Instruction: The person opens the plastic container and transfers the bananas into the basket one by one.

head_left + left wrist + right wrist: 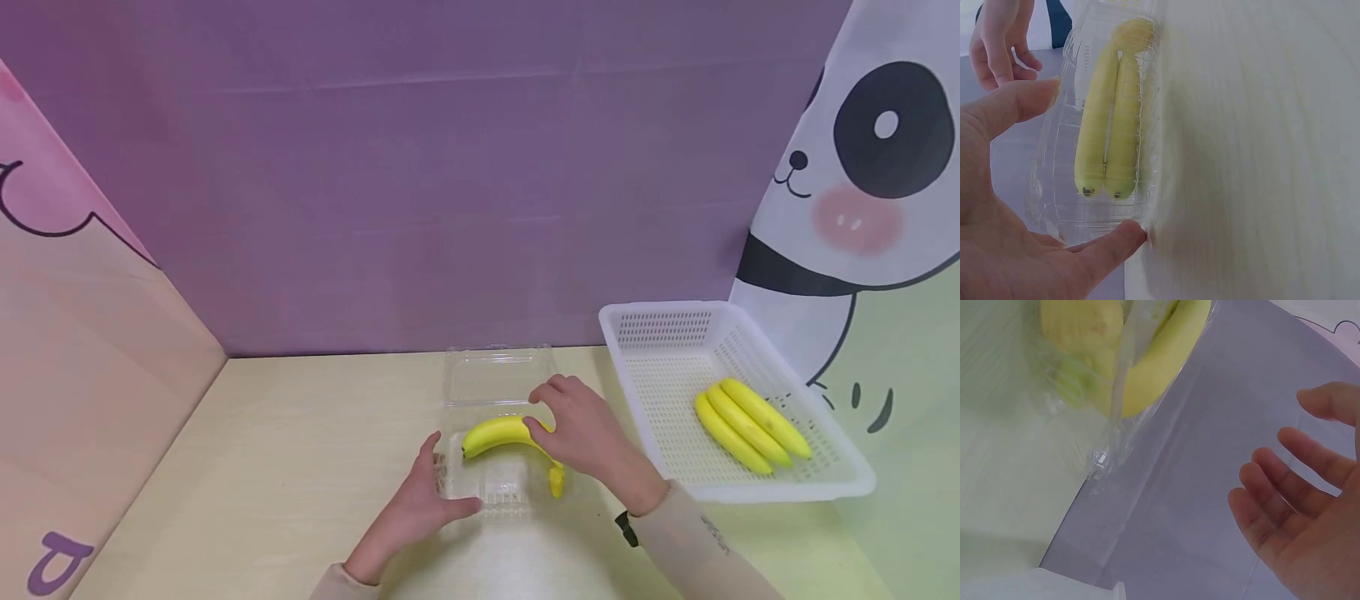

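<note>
A clear hinged plastic container (480, 492) lies on the table with its lid (498, 379) folded back. Inside lie yellow bananas (498, 431); the left wrist view shows two bananas (1096, 125) side by side, joined at the stem. My left hand (422, 500) spans the container's near left corner, thumb and fingers spread and touching its sides. Over the container's right part is my right hand (581, 429), fingers loosely bent with nothing between them. In the right wrist view, my right hand (1304, 506) is apart from the bananas (1147, 381).
To the right stands a white perforated basket (652, 400) with several bananas (750, 425) in it. A purple backdrop (375, 208) rises behind the table (285, 467), and printed panels stand at both sides.
</note>
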A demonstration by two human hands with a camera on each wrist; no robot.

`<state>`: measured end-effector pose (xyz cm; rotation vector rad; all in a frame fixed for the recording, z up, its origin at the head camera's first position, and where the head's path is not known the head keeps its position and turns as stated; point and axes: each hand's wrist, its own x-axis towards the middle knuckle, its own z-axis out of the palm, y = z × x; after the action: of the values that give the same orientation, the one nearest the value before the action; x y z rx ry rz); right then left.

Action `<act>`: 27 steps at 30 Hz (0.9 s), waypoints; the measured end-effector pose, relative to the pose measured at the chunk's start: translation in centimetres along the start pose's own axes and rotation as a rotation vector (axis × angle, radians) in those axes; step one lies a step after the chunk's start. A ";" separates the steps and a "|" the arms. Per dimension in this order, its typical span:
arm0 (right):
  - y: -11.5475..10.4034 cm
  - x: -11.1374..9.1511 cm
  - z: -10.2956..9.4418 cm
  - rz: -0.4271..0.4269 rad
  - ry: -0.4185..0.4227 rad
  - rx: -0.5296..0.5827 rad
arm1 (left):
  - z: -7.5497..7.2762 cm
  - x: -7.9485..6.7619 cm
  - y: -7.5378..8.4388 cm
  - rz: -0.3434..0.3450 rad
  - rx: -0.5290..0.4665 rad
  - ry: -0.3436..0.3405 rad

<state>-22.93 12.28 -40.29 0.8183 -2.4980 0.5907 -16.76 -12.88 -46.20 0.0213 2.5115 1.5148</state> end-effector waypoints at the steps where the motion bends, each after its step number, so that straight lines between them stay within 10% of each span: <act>1: 0.0 0.1 0.1 -0.008 -0.004 -0.001 | 0.0 0.0 0.0 0.000 -0.001 0.000; 27: -0.4 0.7 2.7 0.124 -0.266 0.020 | 0.0 0.0 0.0 0.010 0.011 0.002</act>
<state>-23.93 10.28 -41.97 0.7984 -2.8055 0.5821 -16.77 -12.92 -46.18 0.0344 2.5250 1.5059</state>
